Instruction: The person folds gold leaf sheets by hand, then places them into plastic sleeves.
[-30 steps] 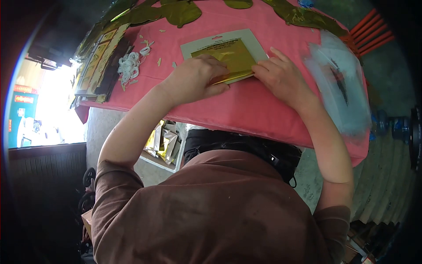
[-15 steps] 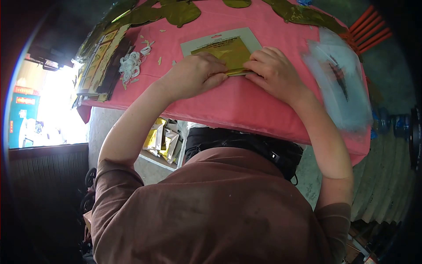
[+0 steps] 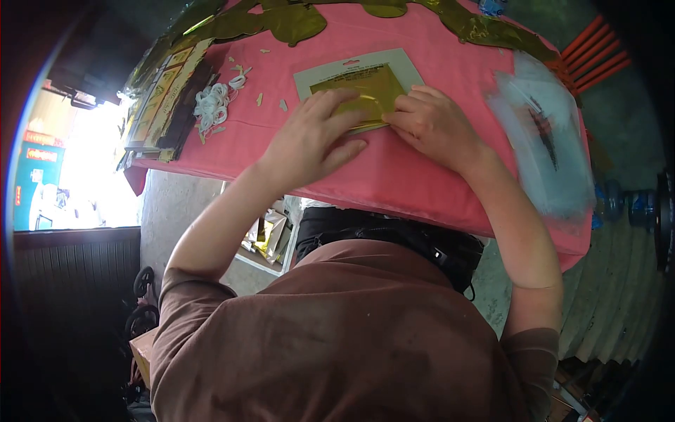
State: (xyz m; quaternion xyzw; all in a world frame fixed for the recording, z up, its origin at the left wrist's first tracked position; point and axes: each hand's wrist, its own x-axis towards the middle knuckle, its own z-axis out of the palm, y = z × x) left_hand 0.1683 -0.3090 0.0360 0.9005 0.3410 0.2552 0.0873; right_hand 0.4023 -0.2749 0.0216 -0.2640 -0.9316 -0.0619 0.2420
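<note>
On the pink cloth in front of me lies a pale card (image 3: pixel 407 67) with a hang hole and print at its far edge. A folded piece of gold foil (image 3: pixel 365 87) rests on it, shiny and creased. My right hand (image 3: pixel 437 125) pinches the foil's near right corner between thumb and fingers. Over the left part of the foil is my left hand (image 3: pixel 314 138), its fingers spread and slightly blurred, the thumb apart from them. It hides the near left corner of the card.
White elastic loops (image 3: pixel 211 105) lie in a tangle to the left, beside a stack of printed cards (image 3: pixel 165 95). Clear plastic bags (image 3: pixel 545 141) are piled at the right. Long gold foil pieces (image 3: pixel 299 24) line the far edge. Below stands a box of packets (image 3: pixel 271 235).
My left hand has come away from the foil's near edge, moving left and toward me as its fingers opened. My right hand stays at the right corner, its fingers drawn closer together.
</note>
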